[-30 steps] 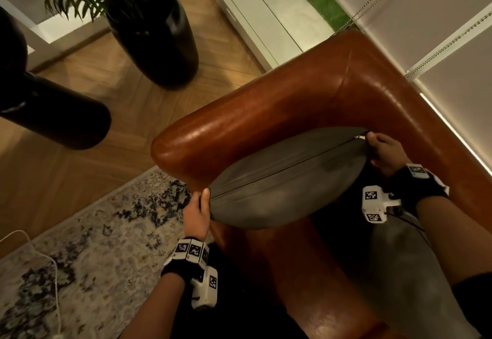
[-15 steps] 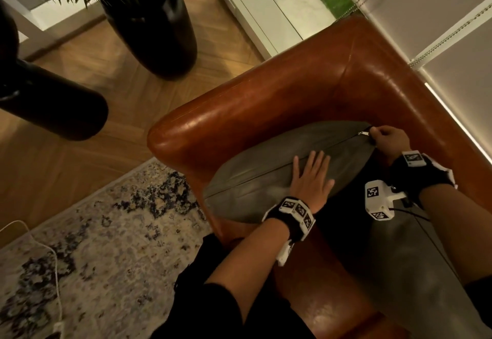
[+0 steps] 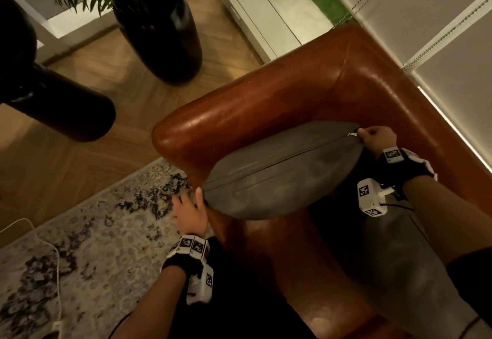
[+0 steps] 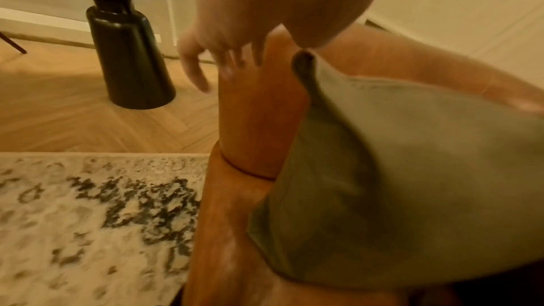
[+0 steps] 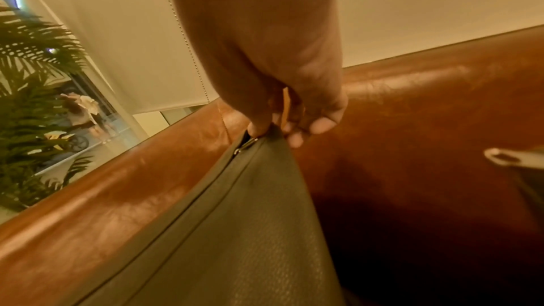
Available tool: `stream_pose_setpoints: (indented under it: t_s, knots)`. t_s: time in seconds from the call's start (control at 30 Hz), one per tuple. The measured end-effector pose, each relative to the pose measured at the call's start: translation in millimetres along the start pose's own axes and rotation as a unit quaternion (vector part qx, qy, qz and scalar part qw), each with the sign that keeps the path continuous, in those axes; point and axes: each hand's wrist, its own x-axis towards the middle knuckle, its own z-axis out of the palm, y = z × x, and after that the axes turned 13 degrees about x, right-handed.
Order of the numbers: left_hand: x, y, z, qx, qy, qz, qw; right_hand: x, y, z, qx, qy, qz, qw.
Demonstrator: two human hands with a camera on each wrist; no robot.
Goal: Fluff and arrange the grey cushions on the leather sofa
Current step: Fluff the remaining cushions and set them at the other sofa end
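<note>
The grey cushion (image 3: 282,171) stands on edge in the corner of the brown leather sofa (image 3: 266,104), leaning against the armrest, its zip seam facing up and running the whole length. It is plump in the middle and tapers to pointed corners; the fabric looks matte and faintly mottled. The right hand (image 3: 376,139) pinches the far corner beside the metal zip pull (image 5: 246,144), thumb and fingers closed on the fabric. The left hand (image 3: 190,212) is at the near corner with fingers spread and loose; its thumb lies just beside the cushion's tip, and whether it touches cannot be told, since the left wrist view is blurred. A second grey cushion (image 3: 410,266) lies on the seat, partly covered by the right forearm and cut off at the frame's edge. The wristbands carry black-and-white square code markers; no readable writing shows.
</note>
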Motion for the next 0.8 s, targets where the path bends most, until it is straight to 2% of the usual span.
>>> stream_pose_setpoints:
  t_s: [0.07, 0.13, 0.27, 0.33, 0.43, 0.53, 0.67, 0.73, 0.8]
  knots:
    - [-1, 7, 0, -0.122, -0.016, -0.025, 0.992, -1, -1, -1, 0.036, 0.016, 0.024, 0.999]
    - [1, 14, -3, -0.209, -0.043, -0.085, 0.973, -1, -1, -2, 0.077, 0.026, 0.039, 0.996]
    - [8, 12, -7, -0.371, -0.097, -0.158, 0.91, 2, 9, -10, 0.187, 0.032, 0.056, 0.98]
    - [6, 11, -7, -0.384, -0.121, -0.167, 0.9, 6, 18, -9, 0.178, 0.032, 0.062, 0.982]
    - [5, 10, -4, -0.368, -0.148, -0.173, 0.902, 4, 22, -6, 0.152, 0.025, 0.089, 0.984]
    - [10, 9, -4, -0.322, -0.153, -0.178, 0.917, 4, 13, -2, 0.145, 0.01, 0.106, 0.984]
    - [15, 15, -4, -0.295, -0.124, -0.167, 0.933, 5, 4, 4, 0.186, 0.016, 0.118, 0.975]
    - [11, 21, -13, -0.324, -0.131, -0.178, 0.92, 7, 2, 2, 0.237, 0.026, 0.118, 0.964]
    - [10, 27, -20, -0.349, -0.153, -0.181, 0.906, 8, 0, -5, 0.312, 0.021, 0.139, 0.94]
